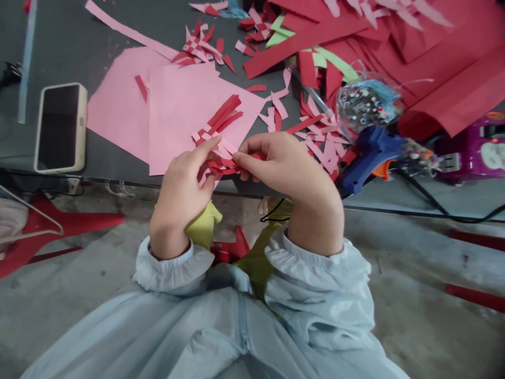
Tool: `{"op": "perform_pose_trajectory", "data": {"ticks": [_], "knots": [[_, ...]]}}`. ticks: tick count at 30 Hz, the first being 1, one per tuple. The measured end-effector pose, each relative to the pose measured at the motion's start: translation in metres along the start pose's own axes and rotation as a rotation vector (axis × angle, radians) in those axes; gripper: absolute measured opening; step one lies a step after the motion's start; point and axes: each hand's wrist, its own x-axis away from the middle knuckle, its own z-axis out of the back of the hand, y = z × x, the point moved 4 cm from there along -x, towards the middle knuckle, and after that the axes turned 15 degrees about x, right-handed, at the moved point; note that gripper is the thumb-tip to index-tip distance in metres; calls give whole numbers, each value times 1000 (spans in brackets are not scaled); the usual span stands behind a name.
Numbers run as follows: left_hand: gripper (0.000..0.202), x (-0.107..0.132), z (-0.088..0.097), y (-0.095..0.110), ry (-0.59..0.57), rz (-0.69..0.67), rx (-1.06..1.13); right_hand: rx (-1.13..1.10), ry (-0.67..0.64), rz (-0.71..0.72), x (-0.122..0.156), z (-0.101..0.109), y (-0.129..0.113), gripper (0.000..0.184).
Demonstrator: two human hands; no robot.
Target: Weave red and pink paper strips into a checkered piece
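Between my hands, near the table's front edge, is a woven piece of red and pink paper strips, its loose red ends pointing up and away. My left hand grips the left side of the weave between thumb and fingers. On the right side, my right hand pinches the strips between thumb and forefinger; its other fingers curl underneath. Part of the weave is hidden by my fingers. Under it lie pink paper sheets.
A phone lies at left. Finished-looking woven paper pieces and cut strips are scattered beyond. At right are red paper sheets, a bag of beads, a blue glue gun and a purple object.
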Motion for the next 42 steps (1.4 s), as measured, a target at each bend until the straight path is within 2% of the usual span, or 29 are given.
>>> {"op": "perform_pose_trajectory", "data": {"ticks": [4, 15, 23, 29, 34, 42], "knots": [[63, 2, 2, 1, 12, -9, -6, 106, 21, 28, 3, 2, -4, 20], [68, 5, 5, 8, 3, -108, -39, 226, 45, 70, 3, -4, -11, 21], [64, 6, 8, 11, 40, -209, -37, 205, 116, 34, 1, -5, -15, 21], [62, 8, 5, 4, 87, -87, 83, 152, 127, 54, -1, -7, -15, 19], [56, 10, -3, -5, 203, 76, 225, 107, 131, 78, -1, -8, -16, 20], [52, 7, -3, -2, 328, 211, 350, 40, 155, 86, 0, -6, -15, 18]]}}
